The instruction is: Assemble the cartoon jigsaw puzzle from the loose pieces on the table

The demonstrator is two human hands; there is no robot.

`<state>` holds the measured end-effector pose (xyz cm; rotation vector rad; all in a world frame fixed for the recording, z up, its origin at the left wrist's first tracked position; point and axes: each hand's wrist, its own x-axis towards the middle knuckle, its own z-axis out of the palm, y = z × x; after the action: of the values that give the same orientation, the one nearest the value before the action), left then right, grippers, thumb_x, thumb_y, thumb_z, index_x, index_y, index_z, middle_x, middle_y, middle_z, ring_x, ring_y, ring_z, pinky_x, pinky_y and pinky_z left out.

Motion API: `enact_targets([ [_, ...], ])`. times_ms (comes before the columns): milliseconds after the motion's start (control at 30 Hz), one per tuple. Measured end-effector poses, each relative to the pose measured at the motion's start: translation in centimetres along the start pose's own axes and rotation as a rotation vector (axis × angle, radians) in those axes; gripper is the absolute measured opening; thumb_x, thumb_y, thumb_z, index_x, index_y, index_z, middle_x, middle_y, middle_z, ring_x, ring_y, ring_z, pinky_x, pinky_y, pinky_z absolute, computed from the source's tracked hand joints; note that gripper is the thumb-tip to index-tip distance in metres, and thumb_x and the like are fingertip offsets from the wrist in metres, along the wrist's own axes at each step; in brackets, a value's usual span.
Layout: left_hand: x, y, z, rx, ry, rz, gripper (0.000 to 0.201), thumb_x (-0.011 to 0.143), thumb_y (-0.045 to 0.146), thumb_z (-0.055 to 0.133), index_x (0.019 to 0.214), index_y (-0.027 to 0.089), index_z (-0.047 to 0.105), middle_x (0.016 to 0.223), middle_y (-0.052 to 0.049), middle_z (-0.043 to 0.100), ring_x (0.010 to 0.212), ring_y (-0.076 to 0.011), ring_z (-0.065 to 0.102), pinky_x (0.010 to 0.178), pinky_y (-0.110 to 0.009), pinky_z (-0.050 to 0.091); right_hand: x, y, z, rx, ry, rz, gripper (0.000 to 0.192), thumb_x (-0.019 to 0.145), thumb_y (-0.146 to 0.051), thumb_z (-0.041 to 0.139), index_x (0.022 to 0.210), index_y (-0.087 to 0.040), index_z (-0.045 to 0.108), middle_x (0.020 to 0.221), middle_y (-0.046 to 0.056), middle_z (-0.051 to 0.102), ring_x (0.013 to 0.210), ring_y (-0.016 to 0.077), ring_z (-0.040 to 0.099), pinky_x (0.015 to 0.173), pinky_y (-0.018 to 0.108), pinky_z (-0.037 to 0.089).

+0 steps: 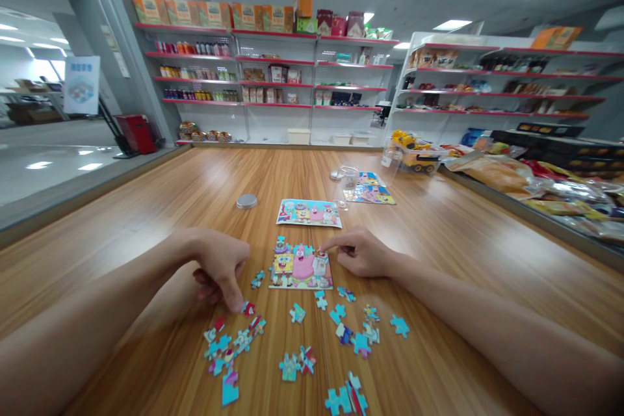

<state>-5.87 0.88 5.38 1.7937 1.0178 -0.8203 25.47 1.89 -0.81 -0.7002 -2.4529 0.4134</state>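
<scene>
A partly assembled cartoon jigsaw puzzle (302, 266) lies flat in front of me, with gaps along its top edge. My right hand (363, 252) rests at its upper right corner, index fingertip touching the pieces there and the other fingers curled. To the left, my left hand (221, 270) reaches down over the table, one digit stretched to a red puzzle piece (248, 307) and the rest partly bent. Nothing shows lifted in either hand. Loose blue puzzle pieces (338, 313) and more puzzle pieces (242, 340) are scattered on the near side.
Behind the puzzle lies a picture card (309, 212). A round metal lid (246, 201), a clear plastic jar (348, 177) and another puzzle (369, 194) are farther back. A toy truck (418, 159) sits in a bin; packaged goods (502, 172) lie right, stocked shelves (273, 65) behind.
</scene>
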Motion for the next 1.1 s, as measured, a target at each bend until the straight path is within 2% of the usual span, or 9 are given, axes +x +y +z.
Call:
enact_targets([
  [133, -0.2, 0.8, 0.3, -0.029, 0.001, -0.099, 0.044, 0.072, 0.053, 0.068, 0.048, 0.016, 0.065, 0.053, -0.010, 0.064, 0.038, -0.0128, 0.050, 0.033, -0.018, 0.036, 0.0, 0.1, 0.1, -0.002, -0.011, 0.020, 0.040, 0.071, -0.006, 0.048, 0.099, -0.019, 0.073, 0.053, -0.003, 0.055, 0.043, 0.0065, 0.040, 0.046, 0.019, 0.030],
  [333, -0.7, 0.9, 0.5, -0.024, -0.083, -0.164, 0.027, 0.063, 0.037, 0.077, 0.048, 0.017, 0.067, 0.056, -0.012, 0.066, 0.041, -0.0159, 0.053, 0.034, -0.020, 0.038, 0.0, 0.0, 0.0, -0.024, -0.028, 0.030, 0.038, 0.071, -0.006, 0.049, 0.097, -0.019, 0.074, 0.056, -0.002, 0.059, 0.047, 0.0074, 0.045, 0.049, 0.019, 0.033],
  [500, -1.2, 1.5, 0.9, -0.051, -0.043, -0.204, 0.021, 0.059, 0.032, 0.077, 0.046, 0.019, 0.068, 0.055, -0.012, 0.066, 0.040, -0.0175, 0.053, 0.031, -0.020, 0.036, 0.0, -0.1, 0.0, -0.019, -0.018, 0.038, 0.038, 0.071, -0.005, 0.049, 0.097, -0.018, 0.074, 0.055, -0.002, 0.059, 0.045, 0.0070, 0.043, 0.047, 0.019, 0.032],
  [700, -1.2, 2.7, 1.8, -0.031, -0.006, -0.204, 0.024, 0.053, 0.033, 0.081, 0.041, 0.019, 0.065, 0.054, -0.012, 0.066, 0.040, -0.0193, 0.053, 0.031, -0.022, 0.036, 0.1, -0.3, 0.0, 0.001, -0.014, 0.048, 0.039, 0.070, -0.005, 0.048, 0.097, -0.018, 0.074, 0.055, -0.002, 0.059, 0.045, 0.0071, 0.043, 0.046, 0.019, 0.031],
  [933, -1.4, 3.6, 2.5, 0.027, 0.029, -0.214, 0.034, 0.061, 0.036, 0.075, 0.037, 0.017, 0.059, 0.051, -0.011, 0.063, 0.039, -0.0182, 0.052, 0.033, -0.023, 0.037, 0.1, -0.4, 0.0, 0.010, -0.015, 0.054, 0.039, 0.070, -0.005, 0.048, 0.096, -0.017, 0.075, 0.053, -0.002, 0.057, 0.045, 0.0074, 0.043, 0.047, 0.020, 0.032],
  [1100, -1.4, 4.2, 3.1, 0.095, 0.046, -0.231, 0.034, 0.063, 0.031, 0.072, 0.036, 0.016, 0.057, 0.050, -0.009, 0.062, 0.040, -0.0164, 0.053, 0.034, -0.021, 0.035, 0.0, -0.1, 0.2, 0.019, -0.014, 0.055, 0.039, 0.070, -0.005, 0.048, 0.097, -0.017, 0.074, 0.060, 0.000, 0.063, 0.048, 0.0080, 0.047, 0.049, 0.020, 0.035],
])
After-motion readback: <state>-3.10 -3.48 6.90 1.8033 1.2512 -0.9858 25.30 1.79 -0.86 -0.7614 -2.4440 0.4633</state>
